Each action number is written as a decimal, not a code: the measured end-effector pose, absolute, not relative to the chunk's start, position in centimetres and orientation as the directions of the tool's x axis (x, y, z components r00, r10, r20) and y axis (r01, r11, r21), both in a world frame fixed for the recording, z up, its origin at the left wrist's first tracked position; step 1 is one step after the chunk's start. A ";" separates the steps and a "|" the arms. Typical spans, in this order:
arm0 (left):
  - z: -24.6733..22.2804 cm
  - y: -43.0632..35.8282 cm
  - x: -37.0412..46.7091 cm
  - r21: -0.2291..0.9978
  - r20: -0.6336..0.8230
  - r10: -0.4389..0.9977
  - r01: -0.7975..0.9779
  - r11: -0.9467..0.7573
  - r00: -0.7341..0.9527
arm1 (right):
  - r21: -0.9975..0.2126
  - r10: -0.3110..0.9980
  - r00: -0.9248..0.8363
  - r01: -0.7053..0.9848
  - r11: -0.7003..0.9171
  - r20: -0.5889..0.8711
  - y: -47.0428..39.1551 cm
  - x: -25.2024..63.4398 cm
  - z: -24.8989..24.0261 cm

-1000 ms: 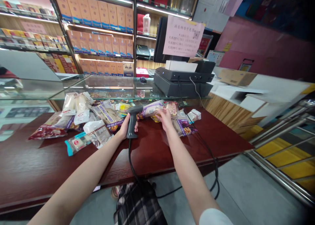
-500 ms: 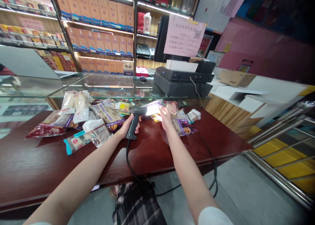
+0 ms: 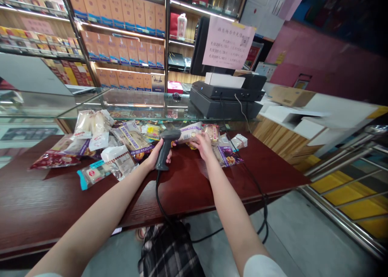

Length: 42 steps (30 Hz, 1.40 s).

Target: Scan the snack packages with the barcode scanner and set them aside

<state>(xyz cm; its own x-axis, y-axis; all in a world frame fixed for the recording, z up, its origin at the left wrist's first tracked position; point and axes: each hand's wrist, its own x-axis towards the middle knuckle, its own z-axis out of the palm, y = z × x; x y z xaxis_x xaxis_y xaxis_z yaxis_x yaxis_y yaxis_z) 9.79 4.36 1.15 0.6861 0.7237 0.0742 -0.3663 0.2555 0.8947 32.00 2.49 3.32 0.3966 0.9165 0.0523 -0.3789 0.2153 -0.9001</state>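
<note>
My left hand [image 3: 158, 155] is wrapped round the grip of a black barcode scanner [image 3: 165, 150], whose head points right and whose cable drops off the table edge. In my right hand [image 3: 203, 145] the fingers are closed on the near edge of a white and purple snack packet [image 3: 190, 132], just right of the scanner head. Part of that packet hides behind the fingers. To the left lie several snack bags, among them a purple and clear bag [image 3: 132, 136] and a blue-ended packet [image 3: 93, 174]. Beside my right hand rests a purple packet with a nut picture [image 3: 228, 156].
The dark red wooden table [image 3: 188, 188] meets a glass display case [image 3: 136, 101] behind. On it stand a black cash drawer [image 3: 224, 107] and a monitor [image 3: 198, 47] with a pink paper sign. Steel railings [image 3: 348, 180] run along the right. Shelves of orange boxes [image 3: 121, 10] stand behind.
Bright light that lay on the packet at the scanner's front is gone. My right hand has shifted slightly, with the packet lying lower. The scanner stays almost in place.
</note>
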 end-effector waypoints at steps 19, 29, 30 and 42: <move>2.2 4.8 8.4 0.902 0.098 0.829 -0.402 0.160 0.550 | -0.679 0.368 0.638 0.734 -0.023 0.677 1.6 36.7 3.5; 5.8 5.6 4.9 0.875 0.142 0.953 -0.484 0.005 0.266 | -0.386 0.440 0.352 0.922 -0.013 0.826 0.5 34.9 4.1; 6.1 5.6 4.5 0.874 0.168 0.955 -0.484 -0.029 0.245 | -0.389 0.445 0.342 0.921 0.016 0.828 0.4 34.8 4.3; 5.9 7.4 1.0 0.859 0.228 0.964 -0.436 -0.266 -0.139 | -0.377 0.664 -0.033 0.801 0.465 0.747 1.5 29.4 1.4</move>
